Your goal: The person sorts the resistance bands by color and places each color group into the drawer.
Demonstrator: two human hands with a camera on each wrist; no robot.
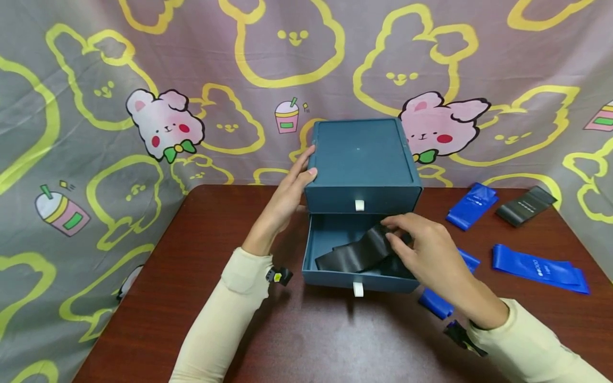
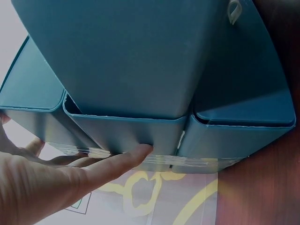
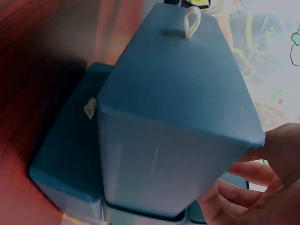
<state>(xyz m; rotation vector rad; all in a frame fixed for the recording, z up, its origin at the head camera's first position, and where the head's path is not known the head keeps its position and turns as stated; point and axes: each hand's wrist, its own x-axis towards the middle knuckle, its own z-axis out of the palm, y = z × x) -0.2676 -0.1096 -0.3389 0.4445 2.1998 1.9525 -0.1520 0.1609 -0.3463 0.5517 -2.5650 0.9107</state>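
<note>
A dark teal drawer box (image 1: 361,154) stands on the table with a drawer (image 1: 330,279) pulled out below its top one. Inside that drawer lie wide black bands (image 1: 349,259), loosely folded. My left hand (image 1: 287,194) rests along the box's left side, thumb near the top edge; in the left wrist view its fingers lie against the casing beside the pulled-out drawer (image 2: 126,51). My right hand (image 1: 431,244) reaches over the drawer's right side, bent fingertips at the upper end of a black band; I cannot tell whether they pinch it. In the right wrist view drawer walls hide the fingertips.
Blue bands lie right of the box: one at the back (image 1: 473,206), one farther right (image 1: 538,268), and more blue (image 1: 437,303) partly under my right forearm. A black band (image 1: 527,206) lies at the back right. Patterned cloth (image 1: 230,48) hangs behind the table.
</note>
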